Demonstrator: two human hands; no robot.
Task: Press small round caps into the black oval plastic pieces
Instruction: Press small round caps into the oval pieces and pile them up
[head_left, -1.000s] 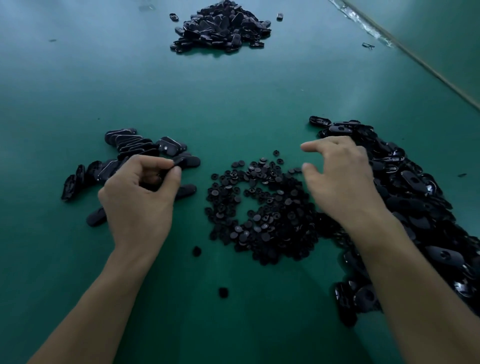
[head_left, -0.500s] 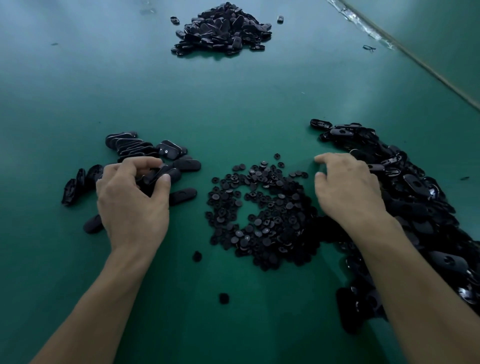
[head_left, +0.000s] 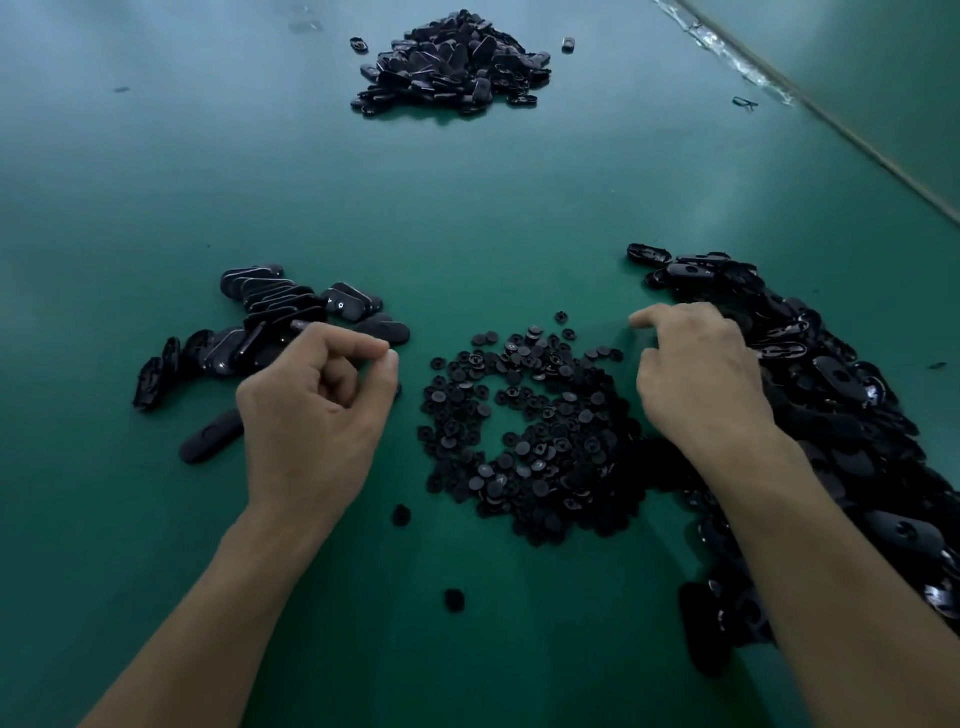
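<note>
My left hand (head_left: 317, 410) hovers just left of the cap pile (head_left: 524, 436), fingers curled, forefinger tip meeting thumb. No part shows between them, and I cannot tell whether a cap is pinched there. My right hand (head_left: 696, 384) arches at the pile's right edge, fingers bent down toward the black oval pieces (head_left: 841, 395) heaped there. Whether they grasp anything is hidden under my knuckles.

The small round caps lie in a loose ring on the green tabletop (head_left: 467, 208), some smooth side up, some showing their undersides. Left of the cap pile, a leaning row (head_left: 270, 317) of ovals stands on edge, with a lone oval (head_left: 210, 441) flat beside it. A stray cap (head_left: 401, 514) sits on the pile's near side. A far heap (head_left: 452, 62) of ovals lies well beyond the pile.

The risks, as I judge them:

- **Look-alike parts:** everything is black in dim light, so I could lift a cap wrong side up, or two stuck together, and it would jam or seat crooked.
- **Mixing:** on the pile's right the ovals touch the caps, and my right forearm lies across that heap. A careless drag could mix the two.
- **The row:** a nudge from my left knuckles could topple it.
- **Loose caps:** they could get swept away unnoticed.
</note>
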